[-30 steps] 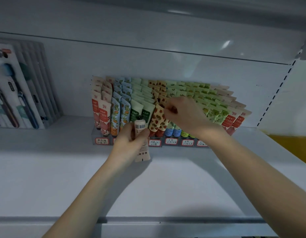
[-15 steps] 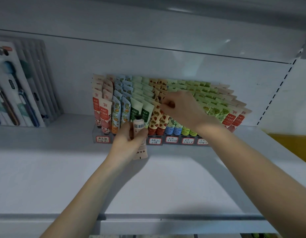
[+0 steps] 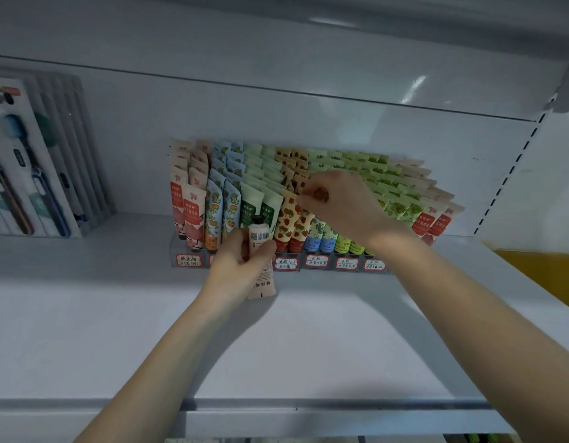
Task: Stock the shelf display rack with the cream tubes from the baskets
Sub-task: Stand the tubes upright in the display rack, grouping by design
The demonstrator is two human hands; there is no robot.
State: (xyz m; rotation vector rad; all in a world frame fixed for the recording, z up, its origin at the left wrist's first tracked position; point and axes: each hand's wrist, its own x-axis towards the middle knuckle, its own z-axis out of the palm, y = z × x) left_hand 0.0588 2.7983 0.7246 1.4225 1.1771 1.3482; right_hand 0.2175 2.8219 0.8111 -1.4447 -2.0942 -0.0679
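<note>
Though the baskets lie outside the view, the display rack point(image 3: 301, 266) at the back of the shelf point(image 3: 308, 346) already looks close to full. Cream tubes point(image 3: 193, 212) stand crimped end up in tight tiered rows across its lanes, in red, blue, green, strawberry and lime prints, with handwritten price labels point(image 3: 316, 261) along the clear front wall. One pale tube point(image 3: 260, 235) is not yet placed: the left grip point(image 3: 241, 266) is wrapped round its middle, cap up and barcode toward the camera, just in front of the green lane. The right grip point(image 3: 337, 199) reaches over the lanes farther right, fingertips pinched on the top of a strawberry-print tube point(image 3: 301, 226), apparently seating it or parting the row. By my reading the job is in its last stretch: that lane needs settling and the pale tube needs a slot, though how many more wait in the baskets cannot be told. Room is the obstacle, since the rows are packed so closely that no free slot shows, and the right forearm hides part of the lime lanes. Boxed toothbrushes point(image 3: 21, 174) stand well to the left, an upper shelf point(image 3: 308, 27) overhangs the rack, and a yellow surface point(image 3: 539, 276) shows beyond the shelf's right end.
</note>
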